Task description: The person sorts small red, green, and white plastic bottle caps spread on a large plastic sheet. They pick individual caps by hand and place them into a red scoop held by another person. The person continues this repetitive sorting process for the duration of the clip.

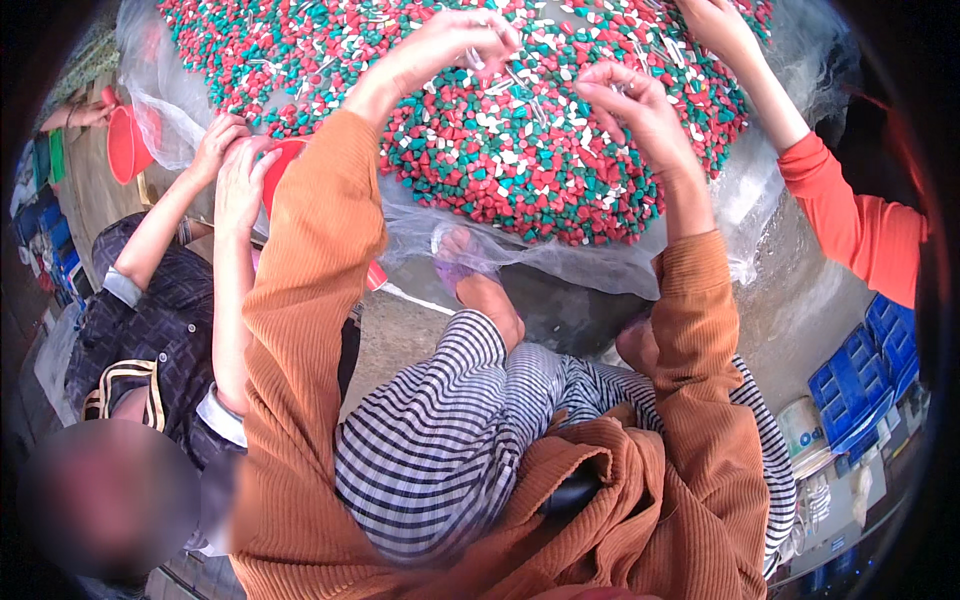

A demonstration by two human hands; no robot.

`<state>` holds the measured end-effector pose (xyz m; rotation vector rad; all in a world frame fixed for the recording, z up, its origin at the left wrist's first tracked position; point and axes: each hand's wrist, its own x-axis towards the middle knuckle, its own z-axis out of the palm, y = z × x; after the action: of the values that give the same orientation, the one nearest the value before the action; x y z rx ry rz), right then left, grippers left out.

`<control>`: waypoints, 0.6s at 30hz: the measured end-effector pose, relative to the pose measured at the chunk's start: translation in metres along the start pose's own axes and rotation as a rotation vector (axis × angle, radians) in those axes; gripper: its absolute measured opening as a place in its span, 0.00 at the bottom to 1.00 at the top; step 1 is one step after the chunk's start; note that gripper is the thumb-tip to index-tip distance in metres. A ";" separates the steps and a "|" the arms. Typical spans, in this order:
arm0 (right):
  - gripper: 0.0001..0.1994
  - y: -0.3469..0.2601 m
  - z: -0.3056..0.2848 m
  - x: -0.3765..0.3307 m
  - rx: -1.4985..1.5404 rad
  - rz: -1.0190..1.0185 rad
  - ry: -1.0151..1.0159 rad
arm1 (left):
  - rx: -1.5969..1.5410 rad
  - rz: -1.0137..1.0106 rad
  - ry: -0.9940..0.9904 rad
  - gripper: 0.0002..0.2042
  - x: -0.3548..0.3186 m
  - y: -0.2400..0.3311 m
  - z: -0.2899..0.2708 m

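A wide heap of small red, green and white pieces [520, 170] spreads before me, with thin pale strips [535, 108] scattered on top. Above its middle is my left hand [455, 45], somewhat blurred, with its fingers curled in and a small pale thing at them. My right hand [640, 105] hovers over the heap to the right. Its thumb and fingers pinch together, and a small whitish bit shows between them, too small to name. Both hands are raised off the pieces. A clear plastic sheet [400, 225] lies under the heap.
At my left a co-worker in dark clothes has both hands [235, 165] at a red container [283, 172]. Farther left, another hand [92, 113] is at a red bucket [125, 145]. A red-sleeved arm [850, 225] reaches in from the right, near blue crates [850, 385].
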<state>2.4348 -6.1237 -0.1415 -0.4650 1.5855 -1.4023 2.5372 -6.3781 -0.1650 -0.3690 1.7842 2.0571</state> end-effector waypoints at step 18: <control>0.08 0.012 -0.060 -0.029 0.258 -0.007 -0.118 | 1.276 0.299 0.431 0.14 0.000 -0.026 0.060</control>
<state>2.4030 -6.0640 -0.1466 -0.3912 1.2886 -1.5310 2.5521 -6.3159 -0.1784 -0.1401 3.0790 0.6045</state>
